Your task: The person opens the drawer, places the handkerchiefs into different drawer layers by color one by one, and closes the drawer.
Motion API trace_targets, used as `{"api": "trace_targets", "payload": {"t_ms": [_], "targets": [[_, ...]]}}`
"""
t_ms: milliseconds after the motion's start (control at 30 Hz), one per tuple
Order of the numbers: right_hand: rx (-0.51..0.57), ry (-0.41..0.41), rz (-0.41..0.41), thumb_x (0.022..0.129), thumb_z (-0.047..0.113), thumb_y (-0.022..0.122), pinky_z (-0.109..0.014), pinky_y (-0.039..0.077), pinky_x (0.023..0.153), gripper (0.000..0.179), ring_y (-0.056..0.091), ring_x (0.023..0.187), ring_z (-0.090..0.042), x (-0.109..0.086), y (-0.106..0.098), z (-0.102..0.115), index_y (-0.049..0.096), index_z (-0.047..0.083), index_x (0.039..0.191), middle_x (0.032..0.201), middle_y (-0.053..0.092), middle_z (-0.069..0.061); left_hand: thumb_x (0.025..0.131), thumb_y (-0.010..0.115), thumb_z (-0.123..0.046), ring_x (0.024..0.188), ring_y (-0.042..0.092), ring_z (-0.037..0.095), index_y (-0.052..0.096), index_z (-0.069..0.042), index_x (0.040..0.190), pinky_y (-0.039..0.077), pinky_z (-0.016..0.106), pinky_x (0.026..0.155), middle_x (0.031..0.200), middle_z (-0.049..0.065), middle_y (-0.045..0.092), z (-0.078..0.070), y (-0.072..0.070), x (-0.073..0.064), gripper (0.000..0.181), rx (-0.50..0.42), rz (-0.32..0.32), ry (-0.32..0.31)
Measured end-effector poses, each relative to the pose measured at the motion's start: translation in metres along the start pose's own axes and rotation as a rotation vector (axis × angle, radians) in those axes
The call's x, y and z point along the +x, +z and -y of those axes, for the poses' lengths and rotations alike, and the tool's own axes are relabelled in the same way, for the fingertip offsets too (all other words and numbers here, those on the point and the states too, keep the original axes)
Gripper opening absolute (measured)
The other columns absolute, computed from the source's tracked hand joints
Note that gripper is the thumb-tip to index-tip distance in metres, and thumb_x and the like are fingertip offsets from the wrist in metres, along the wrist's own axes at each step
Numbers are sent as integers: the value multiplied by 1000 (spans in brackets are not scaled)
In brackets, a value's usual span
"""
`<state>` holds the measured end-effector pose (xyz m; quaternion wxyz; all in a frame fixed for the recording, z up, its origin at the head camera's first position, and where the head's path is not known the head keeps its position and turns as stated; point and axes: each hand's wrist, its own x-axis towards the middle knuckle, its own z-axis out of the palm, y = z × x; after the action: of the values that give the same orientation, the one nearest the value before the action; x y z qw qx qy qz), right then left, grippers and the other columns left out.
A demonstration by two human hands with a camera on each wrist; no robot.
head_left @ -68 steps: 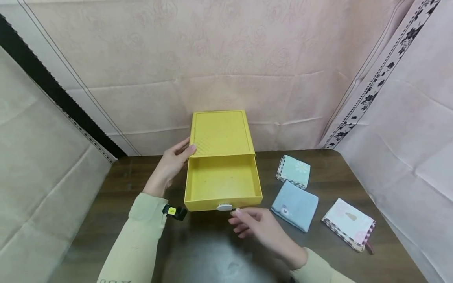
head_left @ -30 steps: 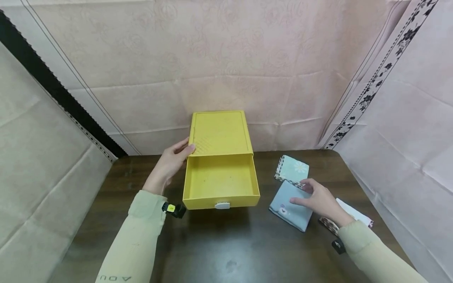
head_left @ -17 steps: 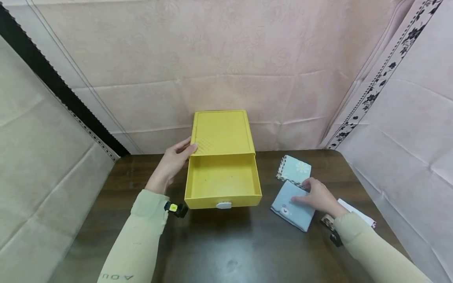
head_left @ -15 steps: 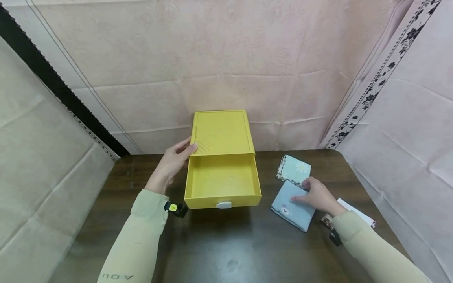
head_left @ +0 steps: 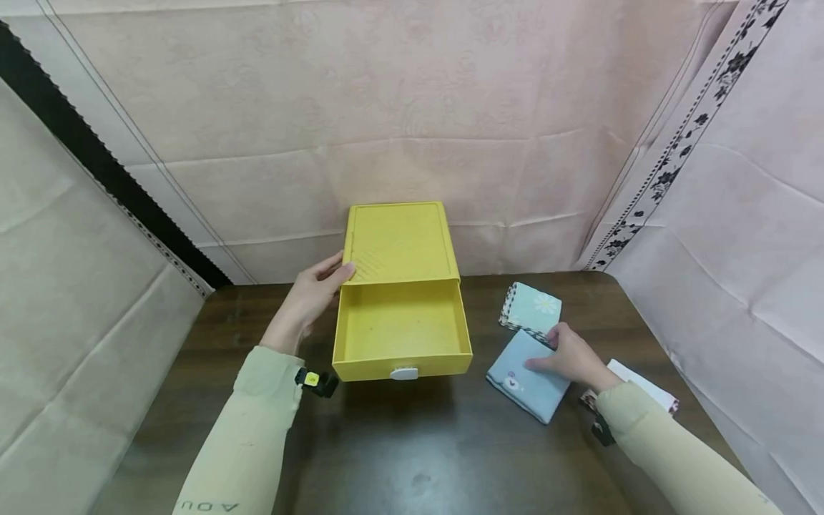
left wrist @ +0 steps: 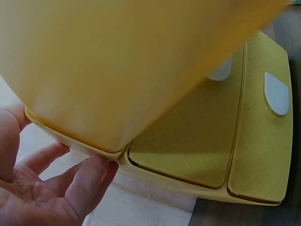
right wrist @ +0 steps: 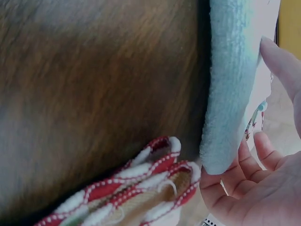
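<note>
A yellow drawer box [head_left: 399, 243] stands at the back of the table, its top drawer [head_left: 404, 366] pulled out and bare inside. My left hand [head_left: 312, 297] grips the box's left side, thumb on the top edge; in the left wrist view the fingers [left wrist: 89, 181] curl against the yellow rim. To the right lies a folded blue towel [head_left: 529, 379]. My right hand [head_left: 573, 357] pinches its right part, thumb on the upper face. In the right wrist view, fingers [right wrist: 244, 174] wrap the end of the thick towel fold [right wrist: 228, 94].
A folded mint towel [head_left: 533, 307] with a daisy lies just behind the blue one. A white towel [head_left: 644, 386] with a checked edge is partly hidden under my right forearm. Pale cloth [head_left: 412, 107] hangs behind the dark wooden table [head_left: 412, 450].
My right hand has left the drawer's white handle and moved right to the blue towel, which has shifted very slightly. The left hand stays on the box.
</note>
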<state>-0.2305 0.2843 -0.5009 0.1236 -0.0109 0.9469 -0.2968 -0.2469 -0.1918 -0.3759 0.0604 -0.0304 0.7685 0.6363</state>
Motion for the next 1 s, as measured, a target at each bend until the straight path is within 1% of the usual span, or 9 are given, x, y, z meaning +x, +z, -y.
{"api": "trace_targets", "payload": {"t_ms": [100, 200, 367, 667, 733, 867, 1000], "targets": [[-4, 8, 4, 70, 57, 81, -46, 54, 78, 86, 58, 97, -31, 1, 2, 0, 43, 1, 123, 114, 55, -20, 85, 65, -58, 122, 51, 22, 40, -33, 148, 46, 44, 99, 145, 2, 45, 1, -1, 0, 72, 15, -5, 0], [-3, 14, 22, 70, 56, 81, -46, 54, 78, 86, 57, 96, -31, 3, 5, 0, 42, 0, 123, 114, 55, -21, 85, 66, -58, 123, 51, 21, 40, -32, 148, 46, 44, 99, 146, 3, 45, 2, -2, 1, 72, 9, -6, -1], [-9, 58, 50, 70, 55, 82, -45, 53, 77, 86, 56, 97, -32, 4, 6, 0, 42, 0, 122, 114, 55, -22, 86, 65, -56, 122, 51, 21, 41, -32, 148, 46, 45, 99, 146, 3, 44, 3, 0, 2, 71, -4, 2, 1], [-33, 93, 95, 71, 55, 80, -51, 53, 78, 89, 57, 102, -38, 5, 6, 3, 46, -6, 126, 114, 57, -23, 83, 66, -60, 124, 49, 21, 41, -34, 147, 44, 46, 101, 147, 2, 43, -1, 1, 4, 73, 11, -7, -2], [-41, 93, 105, 72, 57, 79, -54, 52, 81, 92, 56, 106, -42, 6, 6, 4, 46, -7, 130, 118, 56, -27, 83, 66, -60, 124, 49, 21, 41, -35, 147, 43, 46, 102, 147, 2, 43, 0, 0, 5, 73, 11, -8, 1], [-46, 91, 124, 74, 57, 78, -59, 48, 86, 100, 49, 115, -49, 8, 5, 6, 41, -11, 137, 129, 49, -34, 83, 65, -60, 124, 49, 21, 41, -36, 147, 44, 45, 101, 147, 1, 43, 1, -2, 5, 72, 14, 0, 0], [-42, 96, 131, 74, 54, 79, -58, 48, 88, 98, 49, 116, -48, 10, 4, 5, 41, -11, 138, 131, 48, -33, 84, 65, -59, 124, 49, 21, 39, -36, 147, 46, 44, 99, 147, 2, 43, 2, -1, 4, 72, 10, 20, 0]]}}
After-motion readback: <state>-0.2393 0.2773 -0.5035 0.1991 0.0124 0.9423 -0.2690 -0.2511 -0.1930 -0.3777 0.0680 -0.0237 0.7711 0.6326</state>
